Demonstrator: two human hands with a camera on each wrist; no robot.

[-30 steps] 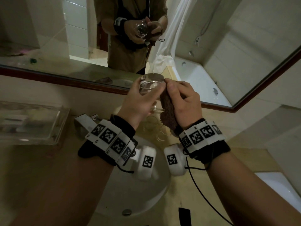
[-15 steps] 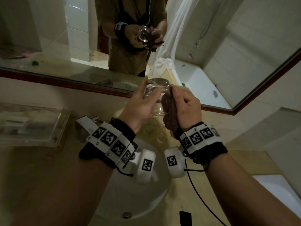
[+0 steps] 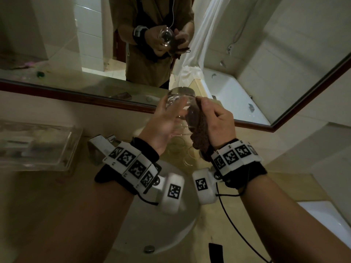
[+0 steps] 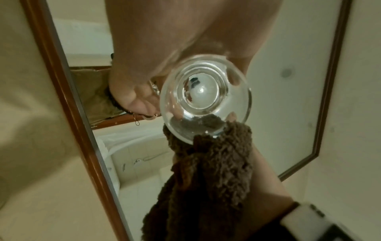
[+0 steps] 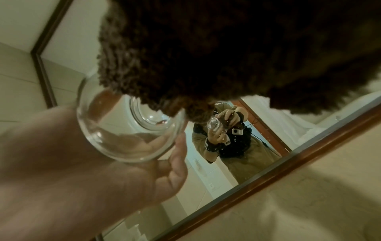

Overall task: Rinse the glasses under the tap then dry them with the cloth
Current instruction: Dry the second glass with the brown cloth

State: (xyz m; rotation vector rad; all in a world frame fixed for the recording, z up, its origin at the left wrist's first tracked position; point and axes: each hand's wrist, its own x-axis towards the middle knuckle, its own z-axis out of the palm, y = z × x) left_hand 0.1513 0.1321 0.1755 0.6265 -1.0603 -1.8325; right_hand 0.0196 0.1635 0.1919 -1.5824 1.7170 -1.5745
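A clear drinking glass [image 3: 179, 100] is held up in front of the mirror, base away from me. My left hand [image 3: 167, 120] grips its side, thumb and fingers wrapped round it. My right hand [image 3: 214, 118] holds a brown fluffy cloth [image 3: 197, 128] and presses it against the glass's right side and rim. In the left wrist view the glass [image 4: 206, 99] shows end on, the cloth [image 4: 208, 179] tucked in at its lower edge. The right wrist view has the cloth [image 5: 226, 48] filling the top, over the glass [image 5: 132, 130] in my left palm.
Below my wrists lies a white round basin [image 3: 152, 224] with its drain plug [image 3: 149, 248]. More clear glasses [image 3: 182, 149] stand on the beige counter behind the basin. A clear plastic tray [image 3: 38, 145] sits at the left. A wood-framed mirror [image 3: 95, 99] runs along the wall.
Both hands have stayed together at the glass. The cloth has shifted along the glass's right side, and the glass has turned a little in my left hand.
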